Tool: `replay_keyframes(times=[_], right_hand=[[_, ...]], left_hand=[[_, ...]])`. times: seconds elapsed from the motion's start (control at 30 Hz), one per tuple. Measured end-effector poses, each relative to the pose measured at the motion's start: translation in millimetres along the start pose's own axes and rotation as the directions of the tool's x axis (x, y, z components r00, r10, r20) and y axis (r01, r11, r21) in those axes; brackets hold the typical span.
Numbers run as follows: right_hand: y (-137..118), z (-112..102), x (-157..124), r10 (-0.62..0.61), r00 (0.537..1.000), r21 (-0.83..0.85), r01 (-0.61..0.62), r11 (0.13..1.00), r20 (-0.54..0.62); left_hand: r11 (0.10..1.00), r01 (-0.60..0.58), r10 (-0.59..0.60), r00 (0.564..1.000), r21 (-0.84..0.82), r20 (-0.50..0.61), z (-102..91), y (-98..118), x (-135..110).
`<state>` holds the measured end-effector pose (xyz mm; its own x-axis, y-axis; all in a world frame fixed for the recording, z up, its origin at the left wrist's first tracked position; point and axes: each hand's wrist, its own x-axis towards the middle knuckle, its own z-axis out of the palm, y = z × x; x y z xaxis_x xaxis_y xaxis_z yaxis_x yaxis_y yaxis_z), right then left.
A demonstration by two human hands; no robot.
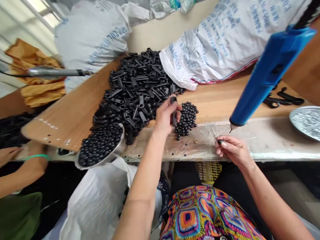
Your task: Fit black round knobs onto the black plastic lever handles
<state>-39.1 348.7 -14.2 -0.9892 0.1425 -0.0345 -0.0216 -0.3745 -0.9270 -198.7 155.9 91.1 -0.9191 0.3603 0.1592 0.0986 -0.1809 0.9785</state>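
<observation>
Left hand (164, 118) closed around one black part (174, 118), right hand (236, 151) around one bead (220, 142), probably.

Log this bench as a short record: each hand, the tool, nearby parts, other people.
Left hand: grips an elongated black part, beside a small pile of round black beads
Right hand: pinches a small black piece between thumb and finger
Tool: blue cylindrical screwdriver, tip near right hand
Beyond left hand: heap of elongated black parts
Left side: silver metal bowl of black beads
Right side: round silver plate of small metallic pieces
Others: another person's hand, far left
</observation>
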Motion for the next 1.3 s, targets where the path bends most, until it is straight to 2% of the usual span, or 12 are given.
replay_keyframes(times=[0.07,0.13,0.2,0.3,0.4,0.47,0.6,0.73,0.87,1.1,1.2,1.3], right_hand=[[-1.5,0.4,-18.1,-0.021,1.000,0.131,0.020,0.991,0.008],[-1.7,-0.7,-37.5,-0.019,1.000,0.202,0.016,0.979,0.015],[-0.1,-2.1,-54.4,0.001,1.000,0.244,-0.003,0.970,0.008],[5.9,-2.3,-71.0,0.011,1.000,0.271,-0.008,0.962,-0.008],[14.3,2.2,-77.7,-0.007,1.000,0.266,0.003,0.964,0.014],[19.3,7.7,-79.0,0.022,0.997,0.260,-0.039,0.965,0.068],[25.4,19.1,-77.6,0.096,0.973,0.257,-0.150,0.955,0.209],[29.5,26.6,-72.4,0.084,0.958,0.252,-0.155,0.955,0.274],[33.9,31.6,-68.8,0.059,0.965,0.280,-0.132,0.951,0.255],[34.7,35.4,-70.9,0.084,0.981,0.345,-0.141,0.928,0.173],[38.7,35.0,-73.7,0.142,0.981,0.353,-0.182,0.918,0.135],[45.4,32.7,-79.0,0.184,0.976,0.355,-0.214,0.910,0.118]], left_hand=[[0.972,0.138,-0.110,0.982,-0.189,0.152,34.9,-17.6,-34.7],[0.915,0.279,-0.211,0.946,-0.290,0.244,56.8,-37.3,-66.1],[0.865,0.362,-0.286,0.924,-0.347,0.253,68.1,-53.7,-87.9],[0.850,0.376,-0.329,0.926,-0.369,0.184,73.3,-66.6,-102.3],[0.882,0.319,-0.295,0.948,-0.346,0.122,70.3,-67.2,-106.8],[0.897,0.294,-0.271,0.956,-0.329,0.115,65.1,-65.6,-110.4],[0.889,0.314,-0.272,0.947,-0.332,0.168,51.2,-67.5,-122.1],[0.847,0.331,-0.241,0.937,-0.417,0.254,39.8,-75.0,-130.7],[0.815,0.346,-0.227,0.928,-0.465,0.294,34.4,-81.4,-129.8],[0.834,0.321,-0.232,0.942,-0.450,0.242,25.7,-96.8,-135.8],[0.901,0.260,-0.203,0.960,-0.346,0.194,17.9,-102.1,-149.1],[0.984,0.160,-0.145,0.974,-0.078,0.177,7.1,-100.6,-161.9]])
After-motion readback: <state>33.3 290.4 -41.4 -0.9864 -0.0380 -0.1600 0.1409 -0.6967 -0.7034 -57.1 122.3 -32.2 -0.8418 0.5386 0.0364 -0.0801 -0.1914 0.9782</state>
